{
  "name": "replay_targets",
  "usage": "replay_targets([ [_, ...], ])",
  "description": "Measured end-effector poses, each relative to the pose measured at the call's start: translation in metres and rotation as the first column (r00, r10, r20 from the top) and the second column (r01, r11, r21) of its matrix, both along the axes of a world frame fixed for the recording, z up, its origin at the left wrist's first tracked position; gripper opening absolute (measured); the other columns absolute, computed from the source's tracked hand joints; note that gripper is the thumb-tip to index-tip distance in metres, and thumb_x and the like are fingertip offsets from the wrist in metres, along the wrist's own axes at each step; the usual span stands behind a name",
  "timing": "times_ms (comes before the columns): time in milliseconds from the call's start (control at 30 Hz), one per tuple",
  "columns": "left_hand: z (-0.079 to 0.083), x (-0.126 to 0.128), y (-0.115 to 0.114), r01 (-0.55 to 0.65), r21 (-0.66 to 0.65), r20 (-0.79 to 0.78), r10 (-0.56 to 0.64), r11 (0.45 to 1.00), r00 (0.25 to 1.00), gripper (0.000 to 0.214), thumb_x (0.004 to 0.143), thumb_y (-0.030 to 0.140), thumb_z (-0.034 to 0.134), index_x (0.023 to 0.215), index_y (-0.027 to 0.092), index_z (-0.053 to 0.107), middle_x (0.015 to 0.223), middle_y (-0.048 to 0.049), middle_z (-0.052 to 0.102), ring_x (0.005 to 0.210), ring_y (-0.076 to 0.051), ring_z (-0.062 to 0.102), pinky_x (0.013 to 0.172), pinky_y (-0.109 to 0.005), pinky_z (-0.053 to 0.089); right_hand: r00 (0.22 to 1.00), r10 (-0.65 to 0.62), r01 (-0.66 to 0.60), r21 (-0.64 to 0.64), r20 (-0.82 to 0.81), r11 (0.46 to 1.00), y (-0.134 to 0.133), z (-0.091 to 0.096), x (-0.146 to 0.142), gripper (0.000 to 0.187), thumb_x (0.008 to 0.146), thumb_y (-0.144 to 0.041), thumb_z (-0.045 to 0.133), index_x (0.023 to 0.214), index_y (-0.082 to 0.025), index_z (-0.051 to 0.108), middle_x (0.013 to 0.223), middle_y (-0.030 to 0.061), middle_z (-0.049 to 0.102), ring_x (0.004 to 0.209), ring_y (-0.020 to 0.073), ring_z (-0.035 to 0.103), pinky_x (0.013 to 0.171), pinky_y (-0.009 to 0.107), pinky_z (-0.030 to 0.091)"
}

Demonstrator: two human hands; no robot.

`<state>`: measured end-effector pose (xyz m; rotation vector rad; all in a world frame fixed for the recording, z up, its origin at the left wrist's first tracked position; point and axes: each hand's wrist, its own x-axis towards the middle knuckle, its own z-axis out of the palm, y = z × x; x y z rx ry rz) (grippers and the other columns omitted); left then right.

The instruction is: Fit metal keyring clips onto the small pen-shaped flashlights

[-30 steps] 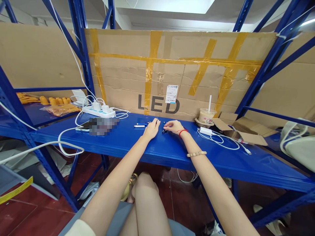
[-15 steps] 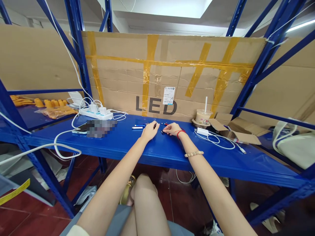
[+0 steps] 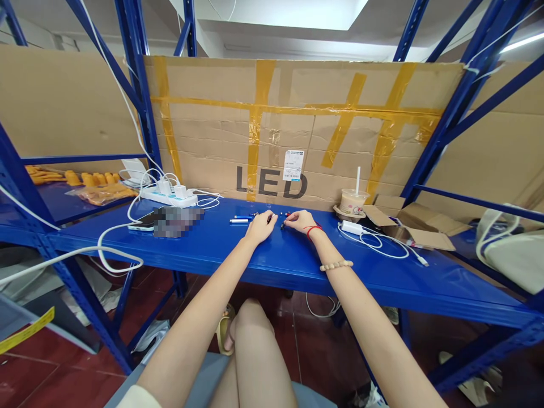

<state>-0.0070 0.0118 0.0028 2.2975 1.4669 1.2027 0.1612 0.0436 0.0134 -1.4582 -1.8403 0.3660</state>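
Note:
Over the middle of the blue tabletop (image 3: 204, 241), my left hand (image 3: 260, 228) rests with its fingers curled. A bit of something dark shows at its fingertips, too small to name. Close by on the right, my right hand (image 3: 301, 221) pinches a small dark piece (image 3: 283, 226) between thumb and forefinger, just above or on the surface. Left of my left hand lie a silver-white pen-like stick (image 3: 238, 221) and a blue pen (image 3: 243, 217), whose right end is partly hidden by the hand. Small parts, some red, lie behind my hands.
At the left are a power strip (image 3: 170, 196) with white cables and a phone (image 3: 147, 221). To the right stand a drink cup (image 3: 352, 201), a white adapter (image 3: 352, 228) with its cable, and an open cardboard box (image 3: 425, 218). A cardboard sheet (image 3: 212, 136) closes the back.
My right hand has shifted slightly, and the small dark piece in its fingertips has tilted a little. My left hand stays nearly where it was.

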Motion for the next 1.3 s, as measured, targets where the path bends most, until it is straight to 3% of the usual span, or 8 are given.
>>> replay_targets([
  [233,-0.001,0.0,0.001,0.035,0.02,-0.031,-0.035,0.999,0.999,0.023,0.086,0.035,0.037,0.079,0.019,0.053,0.074,-0.0021,0.059,0.069,-0.015,0.054,0.062,-0.025,0.039,0.977,-0.008,0.026,0.08,-0.215,0.996,0.002,0.002,-0.004,0.012,0.055,-0.025,0.065,0.059,-0.016,0.057,0.072,0.0046,0.068,0.074,0.0172,0.063,0.07,0.027,0.049],
  [533,-0.002,-0.001,0.002,0.095,-0.002,-0.03,-0.095,0.995,0.995,0.019,0.086,0.033,0.039,0.089,0.023,0.054,0.083,-0.0008,0.061,0.078,-0.016,0.056,0.071,-0.025,0.041,0.862,0.207,-0.213,0.04,-0.462,0.976,-0.001,0.006,-0.009,0.026,0.059,-0.036,0.067,0.068,-0.015,0.056,0.064,0.0033,0.064,0.052,0.0092,0.057,0.053,0.021,0.045],
  [667,-0.001,-0.001,0.002,0.159,0.014,-0.004,-0.159,0.987,0.987,0.022,0.088,0.032,0.034,0.092,0.024,0.054,0.092,-0.0007,0.061,0.087,-0.016,0.056,0.079,-0.027,0.041,0.816,0.278,-0.313,0.016,-0.506,0.949,-0.004,0.009,-0.009,0.037,0.054,-0.047,0.068,0.07,-0.015,0.059,0.068,0.0018,0.063,0.052,0.007,0.053,0.05,0.02,0.042],
  [800,-0.002,0.0,0.003,0.182,0.017,-0.017,-0.181,0.983,0.983,0.024,0.089,0.031,0.032,0.096,0.023,0.054,0.095,-0.002,0.06,0.091,-0.016,0.054,0.085,-0.029,0.039,0.791,0.311,-0.379,-0.024,-0.527,0.925,-0.006,0.009,-0.007,0.039,0.05,-0.049,0.07,0.066,-0.015,0.06,0.059,-0.0019,0.059,0.05,0.0057,0.049,0.047,0.018,0.037],
  [1067,-0.002,0.002,0.002,0.147,0.032,-0.062,-0.145,0.989,0.987,0.025,0.089,0.031,0.033,0.096,0.022,0.055,0.092,-0.0028,0.058,0.09,-0.017,0.053,0.086,-0.031,0.039,0.737,0.301,-0.46,-0.122,-0.604,0.88,-0.009,0.01,-0.005,0.039,0.046,-0.046,0.074,0.064,-0.015,0.06,0.056,-0.0049,0.054,0.049,0.0036,0.045,0.048,0.018,0.035],
  [1300,-0.003,0.002,0.005,0.221,0.073,-0.034,-0.219,0.973,0.975,0.025,0.089,0.028,0.034,0.099,0.02,0.055,0.096,-0.0044,0.059,0.092,-0.017,0.053,0.088,-0.03,0.039,0.721,0.273,-0.513,-0.226,-0.637,0.828,-0.012,0.011,-0.001,0.037,0.047,-0.043,0.076,0.063,-0.015,0.058,0.052,-0.0065,0.05,0.049,0.0035,0.045,0.05,0.018,0.036],
])
